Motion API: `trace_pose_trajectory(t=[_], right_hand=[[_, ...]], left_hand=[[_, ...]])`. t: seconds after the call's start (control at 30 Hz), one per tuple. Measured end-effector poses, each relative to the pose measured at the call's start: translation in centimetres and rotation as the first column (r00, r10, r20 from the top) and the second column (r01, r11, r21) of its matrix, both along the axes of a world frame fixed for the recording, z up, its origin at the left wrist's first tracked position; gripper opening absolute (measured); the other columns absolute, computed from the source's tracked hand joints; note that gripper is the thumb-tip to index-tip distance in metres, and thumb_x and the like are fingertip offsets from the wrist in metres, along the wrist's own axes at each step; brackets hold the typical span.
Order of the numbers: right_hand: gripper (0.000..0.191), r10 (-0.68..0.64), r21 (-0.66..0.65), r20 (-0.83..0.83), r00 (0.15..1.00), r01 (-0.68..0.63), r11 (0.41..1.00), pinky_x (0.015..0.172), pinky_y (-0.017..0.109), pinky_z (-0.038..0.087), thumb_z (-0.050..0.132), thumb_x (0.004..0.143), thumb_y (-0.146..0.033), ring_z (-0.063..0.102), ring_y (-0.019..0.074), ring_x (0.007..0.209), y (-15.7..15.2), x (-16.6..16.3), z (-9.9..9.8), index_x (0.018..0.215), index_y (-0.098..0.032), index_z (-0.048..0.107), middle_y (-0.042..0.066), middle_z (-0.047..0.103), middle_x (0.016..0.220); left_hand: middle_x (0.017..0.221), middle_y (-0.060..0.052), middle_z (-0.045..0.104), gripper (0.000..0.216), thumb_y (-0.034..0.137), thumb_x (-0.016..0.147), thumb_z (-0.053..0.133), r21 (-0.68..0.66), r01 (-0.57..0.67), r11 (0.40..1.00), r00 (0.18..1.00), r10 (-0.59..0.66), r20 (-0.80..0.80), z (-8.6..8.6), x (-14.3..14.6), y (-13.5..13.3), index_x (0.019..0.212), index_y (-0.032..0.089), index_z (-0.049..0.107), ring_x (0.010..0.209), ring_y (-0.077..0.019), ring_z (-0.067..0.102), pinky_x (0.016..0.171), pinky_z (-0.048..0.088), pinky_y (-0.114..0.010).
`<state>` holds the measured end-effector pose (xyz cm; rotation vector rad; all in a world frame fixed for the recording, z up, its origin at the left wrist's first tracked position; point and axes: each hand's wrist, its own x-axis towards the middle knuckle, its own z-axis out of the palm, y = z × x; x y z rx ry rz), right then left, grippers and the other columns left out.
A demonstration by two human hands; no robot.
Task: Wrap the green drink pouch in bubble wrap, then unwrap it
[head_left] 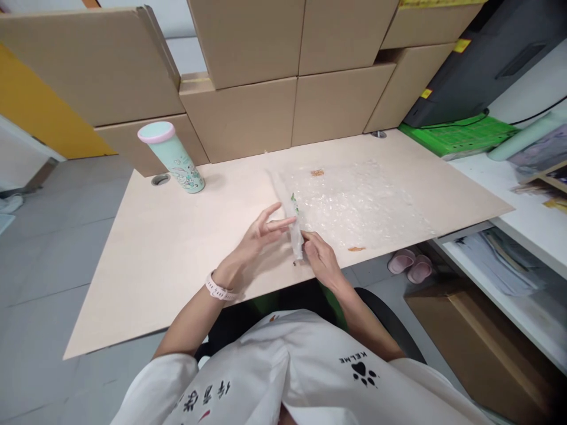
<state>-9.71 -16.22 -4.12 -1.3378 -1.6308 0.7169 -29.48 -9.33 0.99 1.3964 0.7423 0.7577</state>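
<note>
A sheet of clear bubble wrap [363, 203] lies on the pale tabletop, its left edge folded up into a narrow raised strip with a small green mark. My left hand [259, 236], wearing a pale pink wristband, is on the left of that strip with its fingers spread, fingertips reaching the fold. My right hand [322, 260] is at the near end of the fold, its fingers curled in and pinching the plastic; the fingertips are partly hidden. A mint-green tumbler [175, 159] with a pink rim stands at the back left of the table, apart from both hands.
Stacked cardboard boxes [248, 118] line the table's [177, 254] far edge. To the right are a green plastic crate [460, 134] and a white shelf [500, 183] with papers. Pink slippers [410, 264] and a long carton [478, 348] are on the floor.
</note>
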Motion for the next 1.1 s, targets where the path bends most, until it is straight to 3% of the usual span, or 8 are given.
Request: trace_pose_trajectory(t=[0.13, 0.37, 0.53, 0.67, 0.8, 0.93, 1.0, 1.1], right_hand=[[0.063, -0.094, -0.202, -0.122, 0.988, 0.068, 0.977, 0.083, 0.038, 0.051, 0.025, 0.1, -0.066, 0.065, 0.0246, 0.088, 0.2, 2.2, -0.3, 0.094, -0.021, 0.068, 0.007, 0.069, 0.09], [0.062, -0.13, -0.355, -0.046, 0.99, 0.106, 0.929, 0.071, 0.035, 0.052, 0.034, 0.096, -0.071, 0.066, 0.0238, 0.071, 0.9, 6.2, 1.1, 0.081, -0.022, 0.069, 0.005, 0.069, 0.075], [0.045, -0.363, -0.081, 0.359, 0.86, 0.416, 0.906, 0.072, 0.037, 0.049, 0.049, 0.094, -0.06, 0.067, 0.0276, 0.078, 1.3, 7.4, 1.2, 0.103, -0.023, 0.072, 0.009, 0.072, 0.084], [0.032, -0.382, 0.029, 0.409, 0.829, 0.406, 0.913, 0.073, 0.036, 0.048, 0.05, 0.095, -0.036, 0.067, 0.0248, 0.081, 1.5, 7.7, 0.1, 0.12, -0.023, 0.065, 0.009, 0.072, 0.104], [0.027, -0.274, 0.033, 0.393, 0.878, 0.284, 0.958, 0.073, 0.034, 0.048, 0.044, 0.096, -0.025, 0.067, 0.023, 0.085, 0.9, 6.8, -0.4, 0.112, -0.025, 0.066, 0.007, 0.07, 0.106], [0.029, -0.178, 0.016, 0.352, 0.919, 0.184, 0.983, 0.074, 0.034, 0.049, 0.043, 0.098, -0.024, 0.067, 0.0225, 0.086, 0.1, 5.4, -0.4, 0.113, -0.025, 0.067, 0.007, 0.069, 0.104], [0.03, -0.154, 0.006, 0.333, 0.93, 0.161, 0.987, 0.073, 0.034, 0.049, 0.042, 0.098, -0.024, 0.067, 0.0226, 0.085, -0.2, 4.8, -0.5, 0.114, -0.025, 0.068, 0.007, 0.07, 0.103], [0.034, -0.141, -0.008, 0.328, 0.934, 0.152, 0.988, 0.071, 0.034, 0.049, 0.042, 0.098, -0.023, 0.068, 0.0232, 0.085, 0.0, 4.3, -0.6, 0.119, -0.024, 0.068, 0.008, 0.071, 0.103]], left_hand=[[0.159, -0.014, 0.041, 0.062, 0.04, 0.098, 0.053, 0.312, 0.178, 0.933, 0.979, -0.135, -0.156, -0.9, 3.6, -1.5, 0.154, 0.028, 0.029, 0.147, -0.0256, 0.04, 0.111, 0.045, -0.043], [0.158, -0.018, 0.042, 0.055, 0.03, 0.099, 0.045, 0.636, 0.352, 0.687, 0.836, 0.075, -0.544, -4.0, 9.3, -1.6, 0.151, 0.017, 0.034, 0.151, -0.0285, 0.033, 0.118, 0.035, -0.051], [0.152, -0.021, 0.048, 0.047, 0.026, 0.1, 0.04, 0.681, 0.425, 0.597, 0.724, 0.228, -0.651, -5.1, 11.4, -2.3, 0.144, 0.011, 0.045, 0.146, -0.0317, 0.04, 0.112, 0.038, -0.049], [0.153, -0.022, 0.047, 0.052, 0.031, 0.097, 0.048, 0.686, 0.48, 0.547, 0.678, 0.266, -0.686, -5.0, 11.8, -2.7, 0.143, 0.008, 0.046, 0.144, -0.035, 0.041, 0.112, 0.036, -0.05], [0.152, -0.02, 0.049, 0.05, 0.028, 0.091, 0.058, 0.644, 0.486, 0.591, 0.677, 0.211, -0.705, -3.8, 10.4, -3.1, 0.137, 0.01, 0.053, 0.141, -0.0362, 0.044, 0.111, 0.037, -0.05], [0.143, -0.013, 0.059, 0.036, 0.032, 0.089, 0.063, 0.579, 0.349, 0.736, 0.811, 0.073, -0.581, -2.5, 7.1, -3.8, 0.123, 0.021, 0.062, 0.133, -0.032, 0.052, 0.11, 0.042, -0.05], [0.134, -0.01, 0.065, 0.029, 0.034, 0.095, 0.055, 0.497, 0.021, 0.868, 0.875, 0.224, -0.43, -2.1, 5.2, -4.1, 0.121, 0.024, 0.062, 0.123, -0.0258, 0.06, 0.105, 0.048, -0.046], [0.13, -0.013, 0.064, 0.04, 0.033, 0.093, 0.057, 0.286, -0.39, 0.875, 0.798, 0.476, -0.37, -2.1, 3.1, -4.4, 0.132, 0.022, 0.054, 0.117, -0.0252, 0.063, 0.098, 0.052, -0.044]])
